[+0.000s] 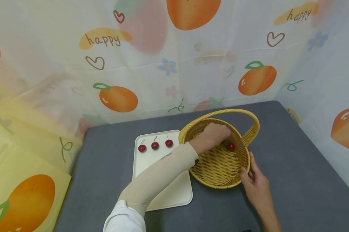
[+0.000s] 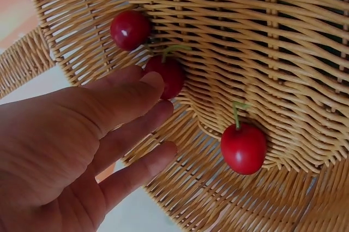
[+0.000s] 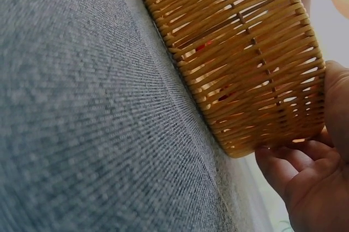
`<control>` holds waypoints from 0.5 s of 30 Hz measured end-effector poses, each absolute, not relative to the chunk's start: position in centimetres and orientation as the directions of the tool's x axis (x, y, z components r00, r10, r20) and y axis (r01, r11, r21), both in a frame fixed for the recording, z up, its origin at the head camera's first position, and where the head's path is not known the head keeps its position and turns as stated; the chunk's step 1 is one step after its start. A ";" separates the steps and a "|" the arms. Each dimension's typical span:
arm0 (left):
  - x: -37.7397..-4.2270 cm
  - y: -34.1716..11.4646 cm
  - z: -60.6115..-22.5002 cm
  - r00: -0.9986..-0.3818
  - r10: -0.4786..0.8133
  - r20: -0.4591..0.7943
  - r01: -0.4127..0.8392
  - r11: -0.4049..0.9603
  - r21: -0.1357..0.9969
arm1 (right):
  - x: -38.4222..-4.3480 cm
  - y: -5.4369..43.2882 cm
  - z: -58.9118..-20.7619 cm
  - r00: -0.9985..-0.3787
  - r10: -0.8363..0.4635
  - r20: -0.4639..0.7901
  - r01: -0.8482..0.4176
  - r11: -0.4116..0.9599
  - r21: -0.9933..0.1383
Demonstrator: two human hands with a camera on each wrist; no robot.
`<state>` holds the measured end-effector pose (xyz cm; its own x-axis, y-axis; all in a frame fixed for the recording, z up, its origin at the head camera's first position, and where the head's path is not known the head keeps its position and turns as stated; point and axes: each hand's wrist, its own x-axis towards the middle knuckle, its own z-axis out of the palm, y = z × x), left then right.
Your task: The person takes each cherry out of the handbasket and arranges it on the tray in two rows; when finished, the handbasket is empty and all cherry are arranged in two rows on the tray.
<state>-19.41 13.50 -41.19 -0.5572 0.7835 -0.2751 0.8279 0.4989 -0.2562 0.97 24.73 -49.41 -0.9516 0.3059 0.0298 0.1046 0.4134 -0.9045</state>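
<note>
A yellow wicker basket (image 1: 218,167) with an arched handle stands on the grey table. My left hand (image 1: 211,137) reaches down into it from the left. In the left wrist view, the thumb and forefinger of that hand (image 2: 82,139) pinch a red cherry (image 2: 172,76) with a green stem, while the other fingers stay spread. Two more cherries lie close by: one cherry (image 2: 131,30) beyond the fingertips and another cherry (image 2: 244,148) to the right. On the basket's right side, my right hand (image 1: 257,185) grips the rim, thumb on top and fingers against the outer wall.
Left of the basket lies a white rectangular tray (image 1: 177,193), partly under my left forearm. Three stemmed cherries (image 1: 155,145) form a row near its far end. A fruit-printed cloth (image 1: 151,74) hangs behind the table (image 1: 110,161).
</note>
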 end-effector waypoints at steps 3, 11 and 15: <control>-19.3 13.4 -41.4 -0.557 0.788 -0.262 0.827 0.499 -0.260 | 0.9 24.7 -49.4 -0.950 0.310 0.031 0.107 0.419 -0.902; -19.1 13.2 -42.2 -0.551 0.790 -0.270 0.829 0.480 -0.287 | 1.0 24.6 -49.3 -0.950 0.311 0.017 0.116 0.403 -0.908; -19.2 13.4 -42.4 -0.561 0.778 -0.283 0.822 0.484 -0.300 | 0.9 24.5 -49.3 -0.950 0.311 0.022 0.108 0.395 -0.912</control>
<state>-19.23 13.43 -42.42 -0.5615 0.7777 -0.2827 0.8218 0.4841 -0.3004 0.90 24.50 -49.30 -0.9501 0.3113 0.0223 0.1081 0.3951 -0.9123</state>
